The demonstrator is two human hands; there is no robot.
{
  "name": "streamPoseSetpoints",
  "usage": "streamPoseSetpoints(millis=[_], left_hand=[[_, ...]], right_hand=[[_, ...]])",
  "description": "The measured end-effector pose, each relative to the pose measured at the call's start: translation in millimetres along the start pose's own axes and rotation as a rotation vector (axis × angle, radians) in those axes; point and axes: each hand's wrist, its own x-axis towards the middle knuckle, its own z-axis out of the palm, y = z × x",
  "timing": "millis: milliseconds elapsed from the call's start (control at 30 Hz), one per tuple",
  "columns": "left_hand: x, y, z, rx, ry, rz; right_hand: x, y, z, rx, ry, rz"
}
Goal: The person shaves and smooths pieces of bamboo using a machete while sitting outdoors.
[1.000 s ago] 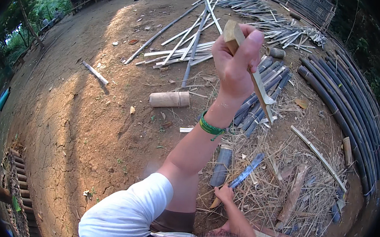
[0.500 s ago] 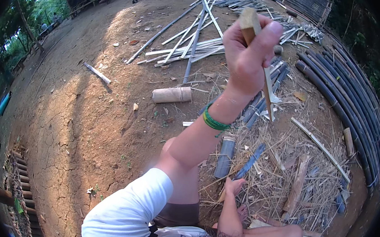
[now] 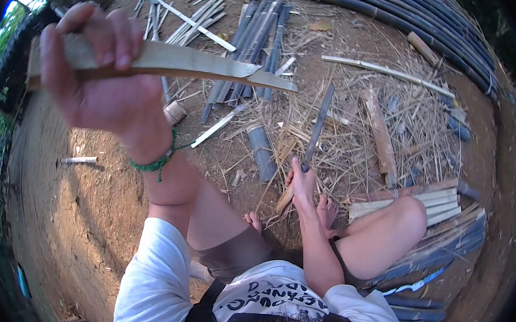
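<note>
Raised at the upper left, my left hand [image 3: 108, 80] is wrapped round a thick, pale strip of split bamboo [image 3: 187, 61]. Its splintered, tapering end points right. A green bracelet [image 3: 153, 163] circles that wrist. Lower down, between my knees, my right hand [image 3: 302, 186] grips a machete [image 3: 318, 126] by its wooden handle. The narrow dark blade points up and away over the straw, apart from the bamboo strip. Just left of the blade lies a short, dark bamboo section [image 3: 261, 153] on the ground.
Split dark bamboo [image 3: 259, 44] lies bundled ahead. Long dark poles [image 3: 369, 11] are stacked at the far right. Shavings [image 3: 359, 127] litter the ground around a flat plank [image 3: 380, 135]. Pale slats [image 3: 414, 202] lie beside my right knee. Loose pale strips [image 3: 190, 20] are heaped at the back.
My view has swung right and down. The left hand with the bamboo strip now appears farther left, the strip lying nearly level. My right hand and the machete have come into plain view.
</note>
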Motion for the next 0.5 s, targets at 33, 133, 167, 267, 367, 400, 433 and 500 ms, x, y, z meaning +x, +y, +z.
streamPoseSetpoints(millis=[33, 133, 167, 267, 367, 400, 433, 500], left_hand=[[-3.1, 0.6, 4.8, -0.019, -0.022, -0.02], [-6.9, 16.5, 16.7, -0.011, -0.031, -0.053], [-10.4, 10.1, 19.7, -0.004, -0.088, -0.044], [-22.4, -3.8, 26.9, 0.019, -0.059, -0.031], [-29.7, -1.4, 35.1, 0.068, -0.003, -0.055], [-29.9, 1.3, 36.8, 0.073, 0.007, -0.058], [-30.3, 0.7, 38.3, 0.067, -0.001, -0.058], [-31.0, -1.0, 40.5, 0.063, -0.018, -0.066]], right_hand=[[-11.6, -14.8, -1.2, -0.005, -0.008, -0.064], [-52.5, -61.1, 10.8, -0.034, -0.176, -0.151], [-64.7, -72.0, 10.4, -0.022, -0.221, -0.187], [-105.9, -107.2, 20.2, -0.061, -0.287, -0.303], [-135.4, -138.0, 29.8, 0.069, -0.433, -0.413], [-147.2, -150.8, 33.0, 0.126, -0.478, -0.446], [-154.4, -161.3, 35.3, 0.094, -0.509, -0.511], [-160.7, -176.6, 37.9, 0.025, -0.564, -0.65]])
